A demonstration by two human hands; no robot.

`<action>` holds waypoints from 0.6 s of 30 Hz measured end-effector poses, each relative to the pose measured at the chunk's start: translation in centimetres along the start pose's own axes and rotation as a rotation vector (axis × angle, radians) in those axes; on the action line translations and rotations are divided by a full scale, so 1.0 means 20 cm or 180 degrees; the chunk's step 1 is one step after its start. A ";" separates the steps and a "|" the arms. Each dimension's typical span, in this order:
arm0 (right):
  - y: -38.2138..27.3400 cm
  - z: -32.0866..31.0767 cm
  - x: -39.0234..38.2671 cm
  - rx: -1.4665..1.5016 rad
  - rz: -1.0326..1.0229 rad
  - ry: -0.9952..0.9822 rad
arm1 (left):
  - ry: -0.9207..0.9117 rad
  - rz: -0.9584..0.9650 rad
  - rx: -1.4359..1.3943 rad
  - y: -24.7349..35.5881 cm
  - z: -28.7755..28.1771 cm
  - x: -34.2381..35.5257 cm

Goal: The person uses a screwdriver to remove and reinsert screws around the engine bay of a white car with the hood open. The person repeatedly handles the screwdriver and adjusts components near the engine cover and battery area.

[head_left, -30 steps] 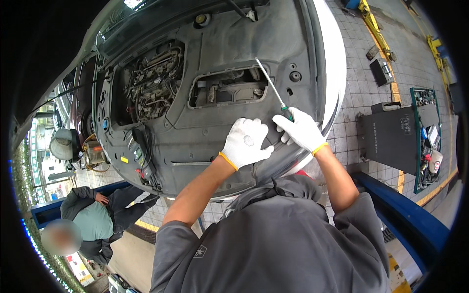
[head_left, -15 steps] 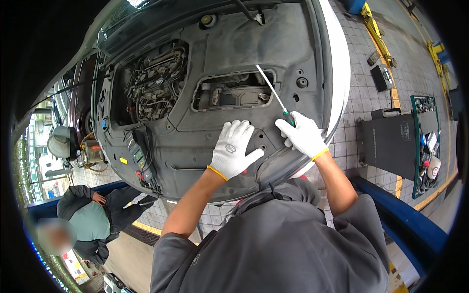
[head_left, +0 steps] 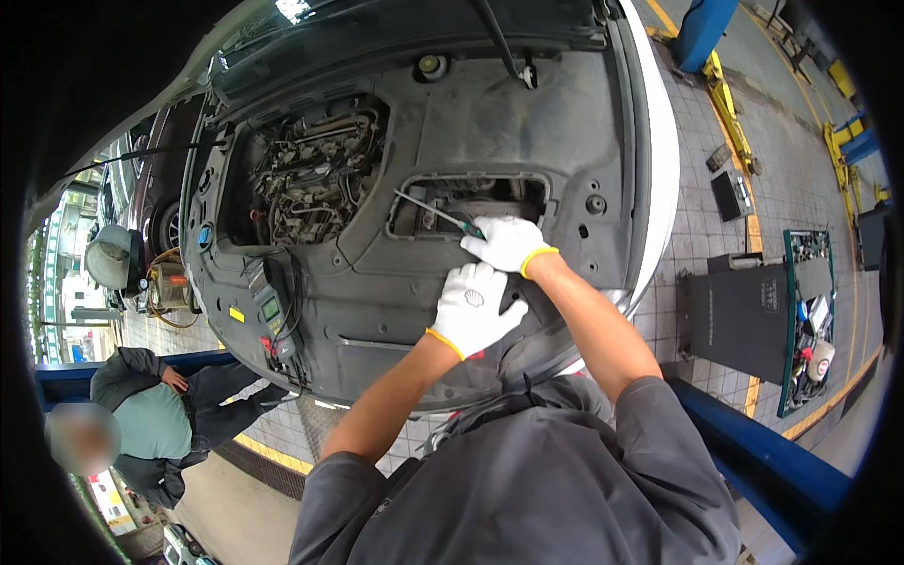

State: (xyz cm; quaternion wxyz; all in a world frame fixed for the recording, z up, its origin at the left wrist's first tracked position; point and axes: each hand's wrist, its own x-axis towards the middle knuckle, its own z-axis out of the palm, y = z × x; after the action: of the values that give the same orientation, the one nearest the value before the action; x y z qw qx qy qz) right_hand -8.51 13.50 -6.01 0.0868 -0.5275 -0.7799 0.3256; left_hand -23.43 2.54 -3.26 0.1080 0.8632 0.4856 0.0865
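In a white glove with a yellow cuff, my right hand (head_left: 508, 245) is closed round the green handle of a screwdriver (head_left: 435, 212). Its long metal shaft points left across a rectangular opening (head_left: 471, 181) in the black engine bay cover (head_left: 527, 122). Dark parts show inside that opening, partly hidden by the hand. My left hand (head_left: 476, 309), gloved alike, lies flat on the cover just below, fingers together and thumb spread to the right. It holds nothing.
Left of the opening lies the exposed engine (head_left: 315, 174). A handheld tester (head_left: 270, 306) with cables rests on the cover's front left. A prop rod (head_left: 494, 38) stands at the back. A tool cart (head_left: 744, 311) is on the right; a person (head_left: 155, 414) stands at the left.
My right hand has moved left with the screwdriver, from the cover's right side to over the rectangular opening. The shaft has swung to point more leftward. My left hand stays flat on the cover.
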 end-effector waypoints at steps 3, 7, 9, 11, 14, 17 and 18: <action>-0.03 -0.01 -0.02 0.0032 0.0114 0.0017 | 0.0039 -0.0013 -0.0055 -0.02 0.01 0.00; 0.00 0.07 -0.02 -0.0014 -0.0076 0.0457 | 0.0217 0.0056 -0.0201 -0.08 -0.02 -0.03; -0.01 0.07 -0.02 -0.0028 -0.0096 0.0504 | 0.0379 0.0002 -0.0225 -0.14 -0.04 -0.05; -0.05 0.02 -0.04 -0.0148 -0.0083 0.0474 | 0.0703 -0.0256 -0.0374 -0.31 -0.08 -0.07; -0.06 0.03 -0.05 -0.0213 -0.0140 0.0558 | 0.1675 -0.0631 -0.0310 -0.61 -0.17 -0.11; -0.08 0.01 -0.05 -0.0229 -0.0127 0.0460 | 0.1648 -0.1206 0.0524 -1.02 -0.15 -0.23; -0.08 0.01 -0.05 -0.0215 -0.0123 0.0453 | 0.1567 -0.1397 0.0733 -1.15 -0.14 -0.27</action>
State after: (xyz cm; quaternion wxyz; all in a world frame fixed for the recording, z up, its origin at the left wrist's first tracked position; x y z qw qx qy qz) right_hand -9.48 12.23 -4.94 0.1304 -0.5367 -0.7924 0.2591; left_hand -45.72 9.76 -7.01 -0.0944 0.6979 0.6777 0.2115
